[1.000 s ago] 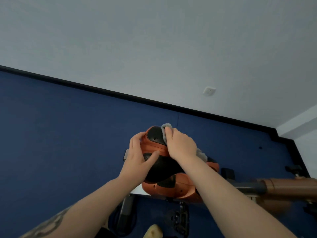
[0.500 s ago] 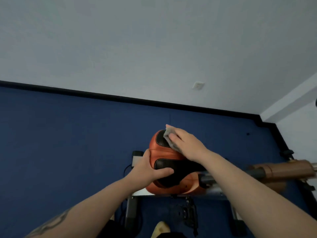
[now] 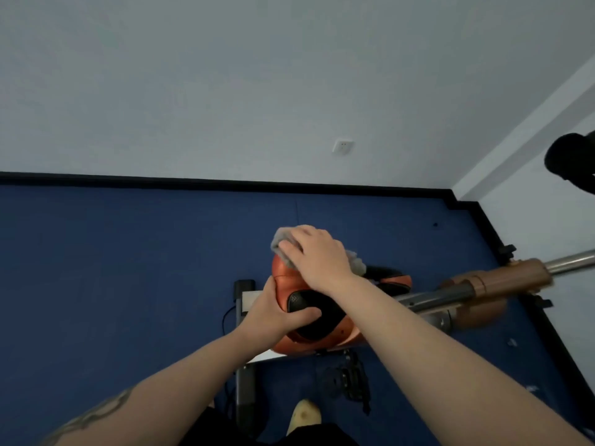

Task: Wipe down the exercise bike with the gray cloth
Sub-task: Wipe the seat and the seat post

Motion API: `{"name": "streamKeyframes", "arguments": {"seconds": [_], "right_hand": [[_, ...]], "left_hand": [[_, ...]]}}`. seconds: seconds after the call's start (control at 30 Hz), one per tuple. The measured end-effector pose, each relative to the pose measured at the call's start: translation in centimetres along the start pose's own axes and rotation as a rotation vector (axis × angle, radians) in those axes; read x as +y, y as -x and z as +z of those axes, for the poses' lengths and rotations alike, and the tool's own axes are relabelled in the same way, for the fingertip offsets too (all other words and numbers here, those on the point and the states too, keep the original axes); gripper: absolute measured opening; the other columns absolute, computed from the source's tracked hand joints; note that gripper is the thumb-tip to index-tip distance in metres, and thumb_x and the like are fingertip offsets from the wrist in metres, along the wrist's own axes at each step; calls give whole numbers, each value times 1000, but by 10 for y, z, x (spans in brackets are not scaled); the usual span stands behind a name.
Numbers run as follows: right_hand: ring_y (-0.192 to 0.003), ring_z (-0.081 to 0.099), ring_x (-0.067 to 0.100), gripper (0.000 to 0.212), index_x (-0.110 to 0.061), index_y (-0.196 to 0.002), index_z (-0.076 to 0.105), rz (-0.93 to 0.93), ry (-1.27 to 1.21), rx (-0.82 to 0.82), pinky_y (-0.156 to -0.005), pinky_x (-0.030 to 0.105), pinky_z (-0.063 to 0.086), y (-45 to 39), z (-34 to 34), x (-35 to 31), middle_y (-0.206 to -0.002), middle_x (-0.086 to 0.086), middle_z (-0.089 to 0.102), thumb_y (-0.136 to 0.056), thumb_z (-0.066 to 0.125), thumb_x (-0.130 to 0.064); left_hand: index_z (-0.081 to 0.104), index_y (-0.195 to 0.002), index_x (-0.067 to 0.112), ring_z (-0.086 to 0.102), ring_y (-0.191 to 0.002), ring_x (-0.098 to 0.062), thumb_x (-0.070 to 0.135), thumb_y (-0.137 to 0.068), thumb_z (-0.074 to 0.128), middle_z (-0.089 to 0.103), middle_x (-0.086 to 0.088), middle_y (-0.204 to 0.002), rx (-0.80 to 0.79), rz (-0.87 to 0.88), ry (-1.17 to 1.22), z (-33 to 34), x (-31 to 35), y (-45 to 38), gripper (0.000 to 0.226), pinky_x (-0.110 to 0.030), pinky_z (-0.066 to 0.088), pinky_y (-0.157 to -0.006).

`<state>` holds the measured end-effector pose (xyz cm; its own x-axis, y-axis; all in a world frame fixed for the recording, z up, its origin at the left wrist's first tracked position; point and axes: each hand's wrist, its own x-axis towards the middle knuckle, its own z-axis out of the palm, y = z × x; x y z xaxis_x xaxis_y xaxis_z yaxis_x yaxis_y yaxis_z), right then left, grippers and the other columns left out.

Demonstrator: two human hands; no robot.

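Note:
The exercise bike's orange and black saddle sits in the middle of the view, seen from above. My left hand grips the saddle's left side, thumb curled over the black pad. My right hand lies on the far end of the saddle with its fingers spread flat, pressing the gray cloth against it. The cloth shows past my fingertips and again behind my wrist. The bike's brown frame tube and silver post run off to the right.
Blue floor surrounds the bike, bounded by a black skirting and white walls. A grey base bar and a black pedal lie below the saddle. My foot stands near the bottom edge. A black padded handlebar end juts in at right.
My right hand slid the cloth toward the saddle's far left end. My left hand shifted its grip lower on the saddle's side. The view tilted and drew closer.

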<state>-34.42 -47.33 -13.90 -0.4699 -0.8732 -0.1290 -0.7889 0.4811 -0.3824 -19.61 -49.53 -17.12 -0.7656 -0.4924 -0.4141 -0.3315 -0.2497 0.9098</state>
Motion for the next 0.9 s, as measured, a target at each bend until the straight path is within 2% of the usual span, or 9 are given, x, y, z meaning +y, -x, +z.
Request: {"name": "streamKeyframes", "arguments": {"seconds": [0.1, 0.23, 0.33, 0.4, 0.53, 0.6, 0.67, 0.73, 0.9], "right_hand": [[-136, 34, 12, 44, -42, -139, 45, -188, -79, -39, -105, 39, 28, 10, -7, 15, -147, -12, 43, -98, 35, -54], [-121, 53, 19, 43, -35, -130, 55, 216, -257, -165, -97, 42, 43, -16, -19, 22, -131, -7, 59, -101, 30, -54], [-130, 43, 17, 43, -39, -139, 46, -33, -108, 3, -102, 42, 37, 10, -7, 11, -143, -9, 48, -99, 36, -51], [-137, 36, 13, 45, -42, -144, 39, -156, -145, -5, -108, 40, 30, 26, -11, 25, -149, -11, 40, -99, 41, -49], [-116, 57, 26, 44, -31, -125, 58, 315, -80, -28, -94, 42, 40, 16, -23, 46, -124, 1, 64, -101, 27, -53], [-114, 57, 26, 44, -27, -124, 57, 271, 49, 53, -95, 42, 36, 24, -17, 38, -122, 2, 64, -102, 26, -50], [-125, 47, 19, 48, -33, -142, 42, 103, 58, 118, -104, 39, 29, 42, -4, 34, -136, -4, 53, -100, 27, -52], [-130, 40, 15, 52, -40, -148, 30, 17, 18, 71, -107, 37, 25, 47, -8, 40, -143, -9, 46, -99, 27, -55], [-121, 53, 25, 47, -34, -134, 50, 214, -84, -89, -95, 43, 39, -1, -21, 26, -131, -1, 59, -100, 24, -56]], "left_hand": [[42, -129, 27, 67, -103, -10, 45, -50, 86, 66, 0, -116, -17, 2, -21, -2, 1, 0, 92, -34, 55, -93], [42, -133, 21, 67, -106, -14, 33, -58, 89, 68, -2, -117, -42, 8, -15, -5, 2, -1, 89, -41, 53, -97], [41, -133, 21, 67, -106, -15, 36, -55, 89, 67, -2, -118, -70, -1, -17, -7, 2, -1, 93, -41, 53, -97], [40, -133, 22, 67, -106, -14, 32, -58, 90, 66, -2, -118, -83, -6, -11, -8, 1, -2, 91, -39, 53, -97], [40, -133, 21, 67, -105, -13, 16, -70, 88, 67, -2, -118, -100, 4, 0, -8, -1, -2, 79, -36, 54, -96], [41, -133, 20, 67, -105, -15, 20, -66, 90, 67, -4, -118, -92, 8, 20, -7, -2, -2, 83, -36, 55, -95], [41, -132, 21, 68, -105, -15, 29, -58, 90, 66, -4, -118, -86, 11, 46, -6, -2, -1, 89, -34, 56, -92], [42, -130, 23, 68, -103, -14, 33, -55, 88, 67, -3, -117, -84, 14, 68, -4, -2, -1, 88, -30, 57, -88], [43, -128, 29, 69, -103, -16, 36, -55, 88, 69, -3, -116, -73, 9, 97, -5, -2, -1, 86, -36, 57, -91]]}}
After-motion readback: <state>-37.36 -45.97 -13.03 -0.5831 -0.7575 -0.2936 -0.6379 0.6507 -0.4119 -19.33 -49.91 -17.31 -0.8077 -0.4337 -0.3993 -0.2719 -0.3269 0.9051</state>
